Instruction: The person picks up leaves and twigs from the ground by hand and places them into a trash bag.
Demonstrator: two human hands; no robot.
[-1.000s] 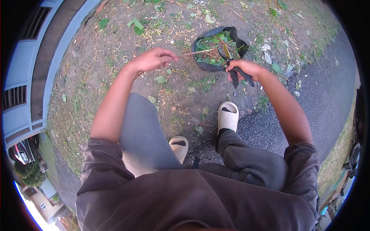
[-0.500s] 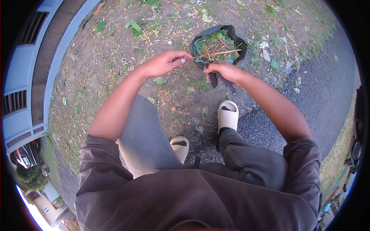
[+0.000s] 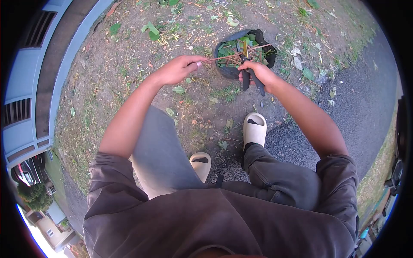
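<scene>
Pinched between the thumb and fingers of my left hand (image 3: 183, 69) is a thin reddish stem (image 3: 220, 57), which runs rightward over the rim of a dark bag (image 3: 223, 70). My right hand (image 3: 261, 75) grips pruning shears (image 3: 246, 79) by their black handles. Their yellowish blade points away from me over the bag, close to the far part of the stem. Inside the bag lie green leaves (image 3: 232, 46) and several cut reddish stems. The bag's black lining is folded out on the right side.
Loose leaves (image 3: 152, 32) and dry bits are strewn over the patchy ground. Asphalt (image 3: 344, 120) borders it on the right, and a blue wall (image 3: 23, 73) on the left. My feet in beige slides (image 3: 254, 129) are just below the bag.
My right hand has shifted a little to the right with the shears, and their blade now points more directly away from me. My left hand still holds the stem in nearly the same place.
</scene>
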